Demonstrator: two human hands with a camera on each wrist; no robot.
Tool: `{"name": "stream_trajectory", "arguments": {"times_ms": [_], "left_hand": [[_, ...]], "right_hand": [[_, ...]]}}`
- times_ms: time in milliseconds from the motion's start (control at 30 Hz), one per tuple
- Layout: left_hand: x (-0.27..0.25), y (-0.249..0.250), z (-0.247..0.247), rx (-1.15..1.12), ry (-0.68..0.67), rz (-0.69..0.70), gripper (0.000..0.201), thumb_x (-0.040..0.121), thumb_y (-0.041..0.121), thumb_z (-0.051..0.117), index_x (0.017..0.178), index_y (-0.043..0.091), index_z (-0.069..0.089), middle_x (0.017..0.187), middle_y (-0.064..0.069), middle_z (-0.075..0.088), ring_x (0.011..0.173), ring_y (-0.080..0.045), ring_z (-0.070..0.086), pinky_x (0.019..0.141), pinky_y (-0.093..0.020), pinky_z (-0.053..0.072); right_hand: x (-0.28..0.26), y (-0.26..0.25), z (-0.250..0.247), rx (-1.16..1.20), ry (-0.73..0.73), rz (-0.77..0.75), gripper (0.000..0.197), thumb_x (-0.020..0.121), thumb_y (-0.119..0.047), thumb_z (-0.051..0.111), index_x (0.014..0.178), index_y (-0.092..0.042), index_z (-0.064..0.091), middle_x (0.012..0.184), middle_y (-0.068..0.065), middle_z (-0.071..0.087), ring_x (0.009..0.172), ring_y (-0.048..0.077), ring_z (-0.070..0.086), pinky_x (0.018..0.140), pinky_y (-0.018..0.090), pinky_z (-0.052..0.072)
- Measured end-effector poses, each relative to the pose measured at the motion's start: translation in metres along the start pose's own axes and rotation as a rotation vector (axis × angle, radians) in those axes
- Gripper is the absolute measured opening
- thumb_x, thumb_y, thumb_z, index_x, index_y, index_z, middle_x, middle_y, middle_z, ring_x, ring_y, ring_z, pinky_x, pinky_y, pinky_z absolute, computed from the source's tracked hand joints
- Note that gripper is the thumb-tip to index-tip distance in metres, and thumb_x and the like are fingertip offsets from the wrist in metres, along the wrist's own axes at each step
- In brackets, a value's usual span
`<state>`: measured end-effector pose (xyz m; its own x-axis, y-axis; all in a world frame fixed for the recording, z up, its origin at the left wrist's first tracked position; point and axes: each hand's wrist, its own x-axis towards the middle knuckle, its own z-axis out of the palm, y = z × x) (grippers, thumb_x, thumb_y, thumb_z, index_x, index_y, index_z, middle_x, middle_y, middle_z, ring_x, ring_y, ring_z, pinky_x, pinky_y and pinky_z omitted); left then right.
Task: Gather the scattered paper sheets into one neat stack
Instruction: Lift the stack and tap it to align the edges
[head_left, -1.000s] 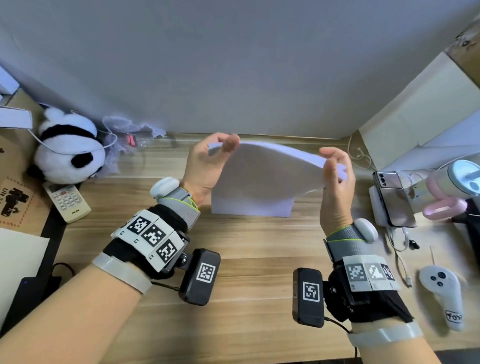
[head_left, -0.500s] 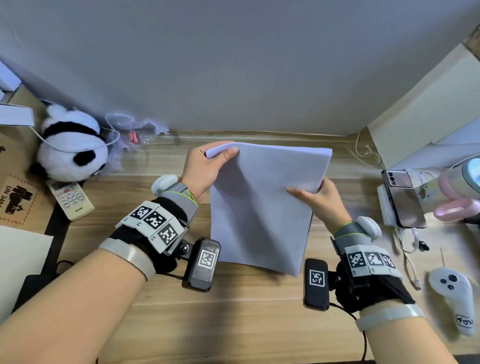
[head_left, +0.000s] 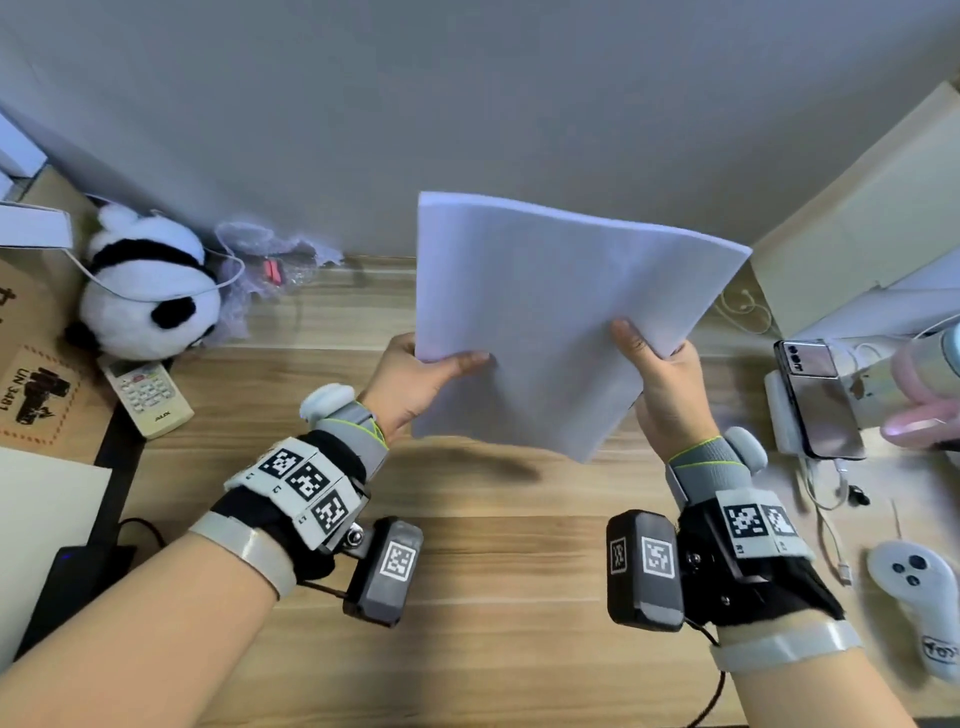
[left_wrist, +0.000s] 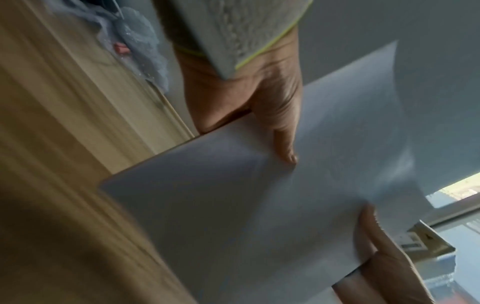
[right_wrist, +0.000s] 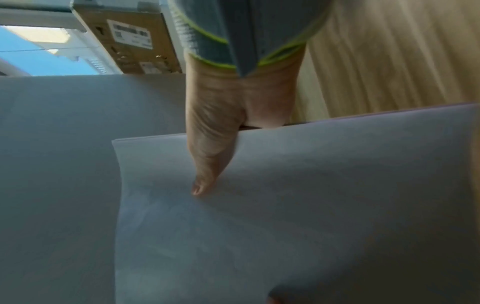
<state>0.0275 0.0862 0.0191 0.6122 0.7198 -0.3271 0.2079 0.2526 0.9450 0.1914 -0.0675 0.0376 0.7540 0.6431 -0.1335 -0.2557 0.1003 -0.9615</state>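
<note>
A stack of white paper sheets (head_left: 540, 312) is held up in the air above the wooden desk (head_left: 467, 571), tilted with one corner pointing down. My left hand (head_left: 415, 384) grips its left edge, thumb lying on the front face. My right hand (head_left: 660, 384) grips the right edge the same way. In the left wrist view the thumb (left_wrist: 283, 144) presses on the paper stack (left_wrist: 233, 205). The right wrist view shows the other thumb (right_wrist: 205, 174) on the paper (right_wrist: 285, 205). The fingers behind the sheets are hidden.
A panda plush (head_left: 145, 291) and a remote control (head_left: 148, 397) lie at the left. A phone (head_left: 818, 400), cables, a pink device (head_left: 919, 410) and a white controller (head_left: 919, 597) sit at the right. A grey wall (head_left: 467, 104) stands behind the desk.
The stack has been lifted off the desk and turned from a bowed, edge-down pose to an upright tilted one. Both hands slid down to its lower side edges.
</note>
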Motion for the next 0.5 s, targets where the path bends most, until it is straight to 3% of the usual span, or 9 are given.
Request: {"name": "stream_trajectory", "arguments": {"times_ms": [67, 167, 233, 333, 500], "left_hand": [[-0.001, -0.003, 0.000, -0.055, 0.050, -0.004, 0.016, 0.070, 0.006, 0.079, 0.067, 0.021, 0.071, 0.058, 0.019, 0.072, 0.066, -0.001, 0.066, 0.075, -0.023, 0.054], [-0.002, -0.011, -0.001, -0.086, 0.052, -0.030, 0.011, 0.059, 0.018, 0.084, 0.060, 0.025, 0.076, 0.061, 0.016, 0.072, 0.082, -0.015, 0.061, 0.081, -0.032, 0.050], [-0.003, -0.019, -0.003, -0.095, 0.062, -0.051, 0.011, 0.056, 0.020, 0.084, 0.062, 0.024, 0.076, 0.063, 0.016, 0.073, 0.077, -0.008, 0.064, 0.082, -0.033, 0.051], [0.002, -0.027, -0.004, -0.060, 0.091, -0.067, 0.019, 0.070, 0.007, 0.080, 0.069, 0.022, 0.069, 0.056, 0.021, 0.070, 0.056, 0.011, 0.061, 0.075, -0.027, 0.050], [0.006, -0.030, 0.002, -0.064, 0.117, -0.078, 0.018, 0.071, 0.012, 0.080, 0.070, 0.025, 0.067, 0.054, 0.025, 0.068, 0.054, 0.015, 0.060, 0.070, -0.018, 0.051]], "right_hand": [[-0.001, -0.004, 0.002, -0.044, -0.016, -0.045, 0.011, 0.073, -0.013, 0.070, 0.078, -0.022, 0.073, 0.077, -0.014, 0.074, 0.076, 0.003, 0.065, 0.074, 0.022, 0.053], [-0.005, 0.009, -0.006, -0.191, -0.001, -0.056, 0.023, 0.076, 0.000, 0.069, 0.080, -0.023, 0.068, 0.073, -0.020, 0.072, 0.073, -0.006, 0.062, 0.072, 0.015, 0.051], [-0.009, 0.024, -0.011, -0.243, -0.002, -0.009, 0.025, 0.073, 0.000, 0.072, 0.082, -0.023, 0.066, 0.074, -0.017, 0.072, 0.073, -0.008, 0.062, 0.073, 0.016, 0.050], [-0.013, 0.039, -0.007, -0.259, -0.037, 0.005, 0.034, 0.077, 0.003, 0.067, 0.093, -0.026, 0.061, 0.092, -0.012, 0.067, 0.080, -0.009, 0.063, 0.075, 0.014, 0.050], [-0.011, 0.046, 0.004, -0.173, 0.056, -0.002, 0.029, 0.083, 0.000, 0.062, 0.093, -0.027, 0.059, 0.094, -0.011, 0.064, 0.075, -0.015, 0.062, 0.068, 0.005, 0.047]]}}
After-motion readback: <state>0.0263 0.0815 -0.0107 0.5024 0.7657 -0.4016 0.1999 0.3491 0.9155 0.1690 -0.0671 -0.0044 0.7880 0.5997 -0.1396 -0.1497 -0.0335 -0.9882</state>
